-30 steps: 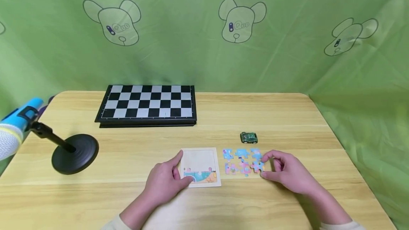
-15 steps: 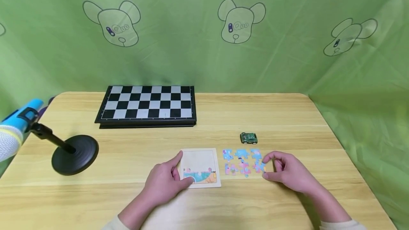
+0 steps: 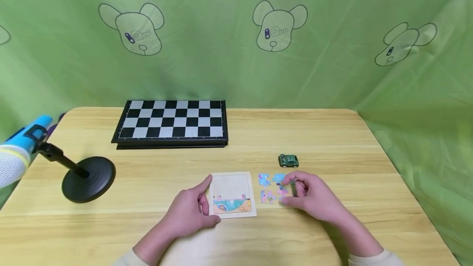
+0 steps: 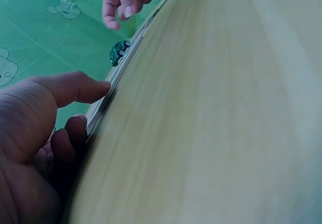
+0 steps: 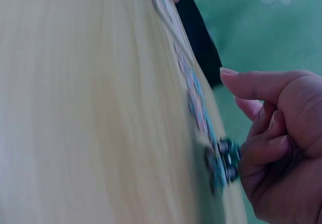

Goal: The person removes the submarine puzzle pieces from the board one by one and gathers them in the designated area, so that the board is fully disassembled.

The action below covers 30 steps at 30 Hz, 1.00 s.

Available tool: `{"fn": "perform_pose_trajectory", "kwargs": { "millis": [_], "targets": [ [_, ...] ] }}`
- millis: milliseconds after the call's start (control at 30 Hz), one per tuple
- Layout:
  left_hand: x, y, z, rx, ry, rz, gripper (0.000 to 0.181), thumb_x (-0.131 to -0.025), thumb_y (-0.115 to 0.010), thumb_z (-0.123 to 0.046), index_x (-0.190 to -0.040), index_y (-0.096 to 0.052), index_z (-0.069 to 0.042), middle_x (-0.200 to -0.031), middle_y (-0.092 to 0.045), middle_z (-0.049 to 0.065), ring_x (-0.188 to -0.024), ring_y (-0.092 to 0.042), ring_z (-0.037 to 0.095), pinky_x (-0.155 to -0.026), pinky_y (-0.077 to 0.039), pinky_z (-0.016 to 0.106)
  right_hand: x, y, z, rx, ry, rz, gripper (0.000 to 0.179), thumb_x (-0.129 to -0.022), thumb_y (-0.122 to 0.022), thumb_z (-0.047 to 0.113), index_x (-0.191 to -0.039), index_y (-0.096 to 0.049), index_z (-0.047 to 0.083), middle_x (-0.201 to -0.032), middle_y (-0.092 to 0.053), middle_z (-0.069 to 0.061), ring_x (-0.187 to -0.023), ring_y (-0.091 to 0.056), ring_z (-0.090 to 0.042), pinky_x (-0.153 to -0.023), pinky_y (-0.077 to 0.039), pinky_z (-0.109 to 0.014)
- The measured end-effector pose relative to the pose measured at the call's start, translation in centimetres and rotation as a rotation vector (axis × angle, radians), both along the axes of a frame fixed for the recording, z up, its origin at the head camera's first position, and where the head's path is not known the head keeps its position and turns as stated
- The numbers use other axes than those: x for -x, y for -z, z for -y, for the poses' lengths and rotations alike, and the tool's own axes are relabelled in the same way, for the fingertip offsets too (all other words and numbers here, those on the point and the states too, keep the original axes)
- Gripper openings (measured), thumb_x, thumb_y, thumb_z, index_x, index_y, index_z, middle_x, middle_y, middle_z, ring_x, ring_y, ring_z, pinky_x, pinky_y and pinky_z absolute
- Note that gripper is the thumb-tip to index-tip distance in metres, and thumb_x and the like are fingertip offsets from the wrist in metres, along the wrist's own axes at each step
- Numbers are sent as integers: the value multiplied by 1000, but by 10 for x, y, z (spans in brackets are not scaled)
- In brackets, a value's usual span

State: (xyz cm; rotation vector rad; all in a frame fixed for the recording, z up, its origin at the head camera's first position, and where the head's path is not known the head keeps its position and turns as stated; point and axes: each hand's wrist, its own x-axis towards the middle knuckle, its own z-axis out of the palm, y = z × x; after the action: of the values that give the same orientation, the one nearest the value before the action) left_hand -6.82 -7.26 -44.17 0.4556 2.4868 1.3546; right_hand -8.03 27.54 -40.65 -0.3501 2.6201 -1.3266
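A square jigsaw puzzle tray [image 3: 230, 186] lies on the table, its lower part filled with a teal and orange picture and its upper part bare. My left hand [image 3: 191, 209] holds the tray at its left side, index finger at the upper left corner and thumb at the lower edge. Several loose jigsaw pieces [image 3: 267, 196], blue and pink, lie to the right of it. Over them hovers my right hand [image 3: 314, 195], hiding the rightmost ones. In the right wrist view, the thumb and index finger of this hand [image 5: 282, 133] stand apart with nothing between them.
A small green toy car [image 3: 288, 160] stands just behind the pieces. A black-framed checkered board [image 3: 171, 120] lies at the back. On the left is a blue and white microphone [image 3: 22, 147] on a round black base [image 3: 88, 179]. A green curtain [image 3: 207, 52] surrounds the wooden table.
My right hand has left the rightmost piece and moved left over the middle pieces. The left thumb has slid from the puzzle picture down to the tray's lower edge.
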Motion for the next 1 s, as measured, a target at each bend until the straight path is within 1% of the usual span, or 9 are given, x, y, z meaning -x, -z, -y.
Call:
{"fn": "perform_pose_trajectory", "kwargs": {
  "millis": [167,267,333,400,433,533,633,833,1000],
  "targets": [
    [0,1,-1,-4,-4,7,102,-71,-89,-23,-153,-34,3,-67,-57,-9,-53,-52,10,-54,-44,28,2,-4,27,31,-61,-1,35,-76,-88,15,-104,-68,10,-56,-39,5,-50,-36,-6,-61,-45,-30],
    [0,0,0,-10,-7,4,100,-72,-88,-22,-153,-35,2,-66,-57,-9,-53,-52,9,-55,-44,28,4,-4,42,59,-110,-19,35,-77,-87,12,-105,-67,9,-56,-39,6,-50,-35,-6,-70,-50,-32],
    [-1,-1,0,-16,-9,-3,98,-73,-88,-21,-152,-36,2,-65,-57,-9,-52,-52,9,-55,-45,28,5,-3,52,69,-132,-17,36,-77,-87,11,-106,-67,9,-56,-39,7,-50,-35,-5,-75,-52,-33],
    [0,-1,0,-19,-10,-14,96,-73,-88,-20,-152,-38,2,-64,-56,-9,-52,-52,9,-55,-45,28,6,-2,62,72,-147,-2,37,-76,-87,12,-107,-67,11,-56,-39,7,-49,-36,-5,-78,-52,-34],
    [0,-1,0,-16,-11,-19,95,-73,-88,-20,-151,-38,1,-64,-56,-9,-52,-51,9,-55,-44,28,6,-1,66,67,-154,2,37,-76,-87,12,-107,-67,12,-55,-39,7,-49,-36,-6,-74,-52,-34],
    [0,-2,-1,-8,-13,-32,93,-73,-88,-20,-150,-40,2,-63,-55,-9,-52,-51,8,-54,-44,28,7,1,79,61,-165,27,38,-76,-88,13,-109,-68,15,-54,-40,7,-48,-38,-6,-70,-50,-32],
    [0,-2,-2,7,-21,-37,93,-73,-87,-22,-150,-41,2,-62,-55,-10,-52,-50,7,-53,-43,27,8,2,91,56,-183,43,40,-77,-87,13,-112,-68,16,-54,-40,6,-47,-38,-7,-68,-50,-31],
    [1,-1,-2,9,-30,-43,92,-73,-86,-24,-149,-41,4,-61,-54,-11,-51,-50,7,-52,-43,27,13,2,110,31,-215,63,42,-79,-85,11,-116,-67,15,-54,-42,5,-46,-38,-8,-63,-47,-29],
    [0,-2,-2,12,-32,-39,92,-73,-86,-24,-149,-41,4,-61,-54,-10,-51,-50,8,-51,-42,27,16,5,120,8,-259,84,41,-79,-84,9,-116,-67,14,-55,-43,4,-46,-39,-8,-58,-44,-29]
  ]
}}
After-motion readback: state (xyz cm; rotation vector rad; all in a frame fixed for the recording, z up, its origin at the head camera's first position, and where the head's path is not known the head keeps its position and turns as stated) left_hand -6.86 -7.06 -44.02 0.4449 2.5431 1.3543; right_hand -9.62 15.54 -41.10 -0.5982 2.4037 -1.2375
